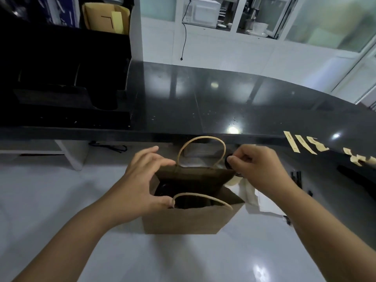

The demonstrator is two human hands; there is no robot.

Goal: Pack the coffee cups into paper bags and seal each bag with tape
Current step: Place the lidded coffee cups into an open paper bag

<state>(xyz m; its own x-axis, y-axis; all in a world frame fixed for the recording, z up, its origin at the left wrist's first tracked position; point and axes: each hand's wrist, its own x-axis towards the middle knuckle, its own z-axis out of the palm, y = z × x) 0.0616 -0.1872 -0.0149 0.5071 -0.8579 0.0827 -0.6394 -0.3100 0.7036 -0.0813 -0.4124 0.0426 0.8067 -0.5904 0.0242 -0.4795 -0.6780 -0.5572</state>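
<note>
On the white counter an upright paper bag gapes upward, left hand spreading it, right hand pinching a cup.

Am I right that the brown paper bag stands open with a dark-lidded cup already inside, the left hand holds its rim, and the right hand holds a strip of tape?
Not quite. In the head view the right hand holds a cup with a dark lid beside the paper bag, not tape. The tape strips lie on the black counter. The left hand is at the rim as you said.

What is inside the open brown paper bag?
Inside the paper bag one dark round lid, probably a cup's, shows at the left. The shadowed rest is unreadable.
</note>
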